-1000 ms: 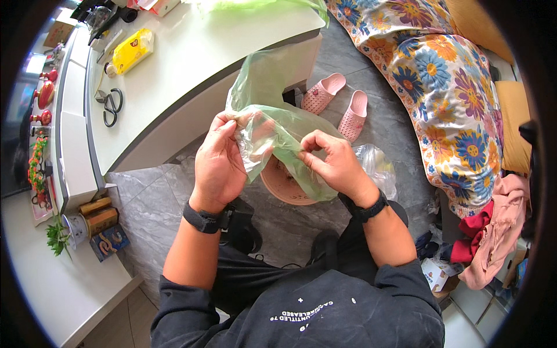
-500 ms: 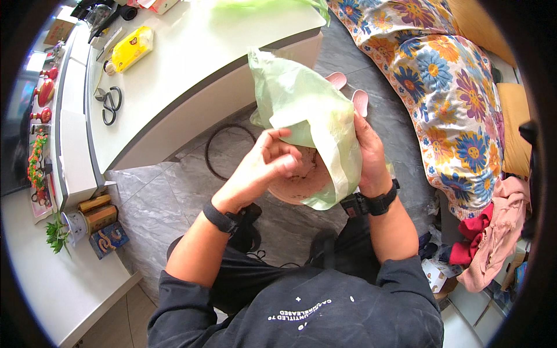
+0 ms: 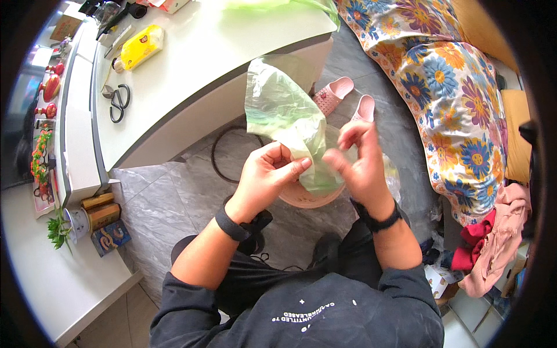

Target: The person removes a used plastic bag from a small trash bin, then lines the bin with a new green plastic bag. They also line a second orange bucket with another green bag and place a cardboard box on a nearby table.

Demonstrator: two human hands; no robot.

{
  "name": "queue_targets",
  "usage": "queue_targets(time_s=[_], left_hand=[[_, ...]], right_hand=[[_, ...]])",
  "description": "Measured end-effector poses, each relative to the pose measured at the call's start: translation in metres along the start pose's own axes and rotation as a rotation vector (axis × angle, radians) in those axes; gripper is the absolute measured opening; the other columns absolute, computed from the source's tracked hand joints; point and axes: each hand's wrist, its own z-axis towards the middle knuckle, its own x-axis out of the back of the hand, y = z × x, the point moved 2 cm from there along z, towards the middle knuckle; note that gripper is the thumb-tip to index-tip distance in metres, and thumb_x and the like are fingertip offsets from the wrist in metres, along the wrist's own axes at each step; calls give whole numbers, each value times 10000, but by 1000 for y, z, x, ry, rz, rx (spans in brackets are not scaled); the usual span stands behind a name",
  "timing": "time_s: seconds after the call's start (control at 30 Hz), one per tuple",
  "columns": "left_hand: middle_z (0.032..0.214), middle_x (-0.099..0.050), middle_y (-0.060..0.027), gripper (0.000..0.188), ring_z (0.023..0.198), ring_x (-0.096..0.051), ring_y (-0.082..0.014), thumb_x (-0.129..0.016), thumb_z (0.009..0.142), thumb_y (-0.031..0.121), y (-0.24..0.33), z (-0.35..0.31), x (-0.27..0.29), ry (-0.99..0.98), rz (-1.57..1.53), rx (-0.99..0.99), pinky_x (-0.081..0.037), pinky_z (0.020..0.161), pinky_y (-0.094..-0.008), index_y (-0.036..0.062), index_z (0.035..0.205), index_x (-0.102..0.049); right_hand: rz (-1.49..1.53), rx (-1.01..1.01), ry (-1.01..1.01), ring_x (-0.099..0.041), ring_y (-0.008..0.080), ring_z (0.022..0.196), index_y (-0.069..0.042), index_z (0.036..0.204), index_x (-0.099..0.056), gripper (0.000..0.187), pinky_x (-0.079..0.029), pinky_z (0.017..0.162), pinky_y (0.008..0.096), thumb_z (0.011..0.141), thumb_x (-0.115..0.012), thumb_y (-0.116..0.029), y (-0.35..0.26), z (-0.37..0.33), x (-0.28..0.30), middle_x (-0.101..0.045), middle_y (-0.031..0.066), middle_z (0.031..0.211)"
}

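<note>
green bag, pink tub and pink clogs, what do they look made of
Bag: thin, glossy plastic film; it is translucent and crinkled.
Tub: probably plastic, smooth, from its evenly coloured wall.
Clogs: moulded foam or rubber, perhaps; fairly matte, with small holes.

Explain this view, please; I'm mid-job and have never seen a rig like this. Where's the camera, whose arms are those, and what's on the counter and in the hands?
There's no machine here: these are a person's own bare hands. The camera is worn on the head, looking down, and its wide fisheye lens bends straight edges. Picture left is the person's left.

The left hand pinches a thin green plastic bag. The right hand is beside it, blurred, fingers apart; I can't tell whether it touches the bag. Below is a pink basin.

On the white counter lie scissors and a yellow pack, among other things. Pink slippers sit on the floor.
</note>
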Motion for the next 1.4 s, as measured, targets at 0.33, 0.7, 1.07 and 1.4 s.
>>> queue_targets(time_s=[0.33, 0.7, 1.07, 1.4], left_hand=[[913, -717, -22, 299, 835, -650, -78, -784, 872, 105, 16, -8, -1, -109, -113, -92, -531, 758, -250, -19, 1115, -663], [880, -676, 1, 181, 826, -590, -46, -805, 842, 68, 19, -8, 6, -117, 177, -55, -505, 739, -228, 16, 912, -647], [816, -686, -30, 165, 755, -642, -68, -761, 879, 68, 21, -6, 1, -35, 40, -61, -519, 674, -224, -36, 938, -646], [781, -602, -14, 102, 720, -562, -61, -622, 871, 7, 26, 8, 37, 207, 374, -214, -478, 638, -225, 6, 896, -523]], right_hand=[[559, -445, -226, -642, 92, 895, -48, 1035, -582, 190, -528, 813, 257, 896, -710, -28, -6, -14, -8, -671, 28, 971], [507, -546, -288, -627, 65, 862, -7, 1031, -634, 150, -518, 788, 230, 918, -712, -67, -12, -30, -11, -675, -1, 938], [73, -229, -79, -601, 46, 774, -23, 1042, -613, 130, -476, 706, 204, 928, -670, 3, -15, -26, -4, -658, -8, 896], [584, -238, 483, -606, 102, 890, -103, 1064, -506, 102, -515, 752, 251, 1019, -464, -21, 5, -19, 37, -613, 24, 950]])
